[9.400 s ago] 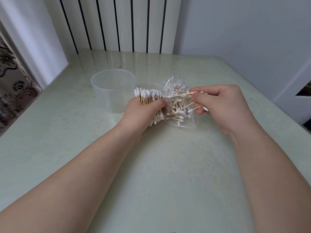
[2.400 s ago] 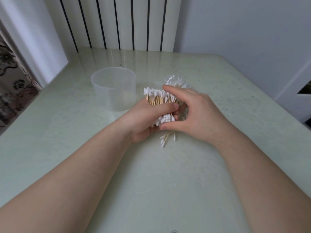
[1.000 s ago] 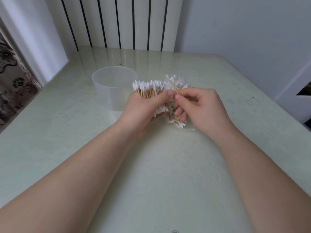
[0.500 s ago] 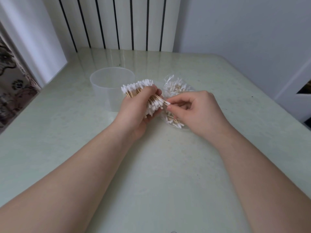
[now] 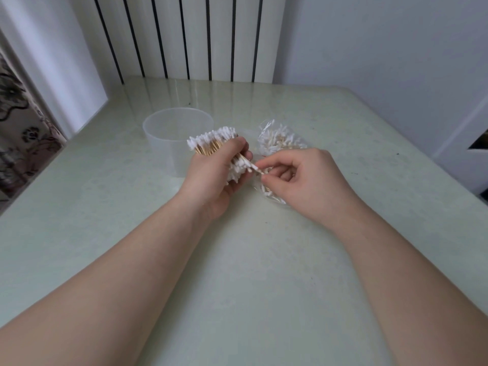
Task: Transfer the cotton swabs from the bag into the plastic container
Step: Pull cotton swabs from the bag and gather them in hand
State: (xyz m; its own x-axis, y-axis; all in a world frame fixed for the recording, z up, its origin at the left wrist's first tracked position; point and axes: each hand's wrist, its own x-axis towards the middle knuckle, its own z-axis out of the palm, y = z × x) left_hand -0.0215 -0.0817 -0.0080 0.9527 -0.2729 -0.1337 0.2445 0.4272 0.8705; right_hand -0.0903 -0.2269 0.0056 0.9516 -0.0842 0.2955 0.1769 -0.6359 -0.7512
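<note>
Swabs (image 5: 211,141) in left hand (image 5: 212,180), near container (image 5: 165,136)

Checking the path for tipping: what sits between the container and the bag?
The left hand gripping a swab bundle, as the head view shows.

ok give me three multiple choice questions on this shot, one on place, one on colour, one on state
1. The clear plastic bag of swabs lies: A) on the pale green table, beyond the right hand, which pinches one swab; B) on the floor; C) on a shelf.
2. The sticks in the bundle of white-tipped cotton swabs are: A) blue; B) tan; C) black.
3. The round translucent plastic container stands: A) tipped over; B) lidded; C) upright and open.
Answers: A, the bag rests past the knuckles; B, tan sticks show above the gripping left hand; C, its rim faces up.
</note>
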